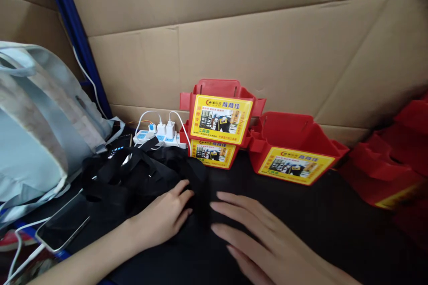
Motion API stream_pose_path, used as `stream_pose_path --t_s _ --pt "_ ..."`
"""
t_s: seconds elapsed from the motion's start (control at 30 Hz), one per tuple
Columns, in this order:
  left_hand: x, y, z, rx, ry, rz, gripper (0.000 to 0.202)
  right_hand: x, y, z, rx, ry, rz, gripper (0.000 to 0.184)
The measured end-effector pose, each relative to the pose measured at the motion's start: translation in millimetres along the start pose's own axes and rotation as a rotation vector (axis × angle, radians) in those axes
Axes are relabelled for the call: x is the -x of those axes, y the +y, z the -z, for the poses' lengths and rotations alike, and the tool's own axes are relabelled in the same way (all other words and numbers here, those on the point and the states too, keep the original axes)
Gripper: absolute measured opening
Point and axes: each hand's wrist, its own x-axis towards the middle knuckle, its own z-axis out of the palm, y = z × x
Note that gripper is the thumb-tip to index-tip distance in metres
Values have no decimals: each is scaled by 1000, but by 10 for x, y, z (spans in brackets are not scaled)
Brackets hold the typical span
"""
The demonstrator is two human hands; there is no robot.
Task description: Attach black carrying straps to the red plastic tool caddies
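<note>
A heap of black fabric straps (pixel 143 182) lies on the dark tabletop. My left hand (pixel 167 209) is at the heap's right edge, its fingers curled into the black fabric; the fingertips are partly hidden. To the right, my right hand (pixel 257 231) hovers over or rests on the dark surface, slightly blurred, with its fingers stretched out and nothing in them. Behind both hands, a red plastic tool box (pixel 220 118) with a yellow label sits stacked on another red box (pixel 214 153). A third red box (pixel 297 151) stands beside them, open at the top.
A phone (pixel 63 222) on a white cable lies at the left edge, near a pale blue backpack (pixel 36 120). A power strip (pixel 160 138) with chargers stands behind the straps. More red boxes (pixel 394 156) are at the right. A cardboard wall (pixel 234 49) closes the back.
</note>
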Motion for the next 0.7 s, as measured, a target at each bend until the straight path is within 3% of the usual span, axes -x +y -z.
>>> stream_pose_path --t_s 0.07,0.13,0.23,0.27,0.3,0.37,0.4,0.5,0.7 --pt "0 62 201 -10 16 -7 30 -358 -45 -128 -73 -33 -51 40" --pt "34 -69 480 -31 105 57 24 -533 -18 -271 -143 -119 -81 49" --pt "95 -642 900 -142 329 320 27 -530 86 -465 -244 -278 -82 48" --pt "109 -900 1000 -205 386 468 32 -491 120 -515 -274 -308 -81 43" --pt "119 -1166 1066 -236 373 640 36 -445 152 -556 -301 -316 -76 38" --pt "126 -1653 1097 -164 184 1001 43 -352 208 -616 -342 -287 -61 27" --pt "127 -1849 1070 -126 138 1065 45 -311 234 -638 -350 -255 -61 24" --pt "136 -2202 914 -13 82 1139 35 -227 305 -692 -323 -171 -99 25" --pt "248 -2373 739 196 134 1137 33 -218 378 -766 -306 -118 -133 28"
